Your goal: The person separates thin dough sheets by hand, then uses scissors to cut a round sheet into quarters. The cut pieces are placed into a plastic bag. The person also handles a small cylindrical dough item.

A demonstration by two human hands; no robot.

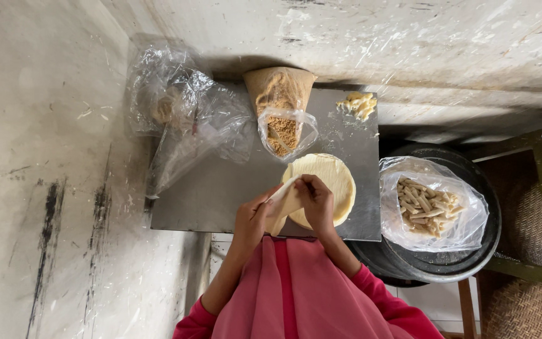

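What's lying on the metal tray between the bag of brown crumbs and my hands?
In the head view, the round stack of pale wrappers lies between the bag of brown crumbs and both hands, left hand and right hand.

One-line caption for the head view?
Both hands, left and right, peel a wrapper off the stack.

From here I cannot see how far the stack of round wrappers (327, 182) runs under my right hand (316, 202), what lies in the crumpled clear bags (183, 107) at the bench's (221, 201) back corner, or the woven basket (525, 311) cut by the frame's edge.
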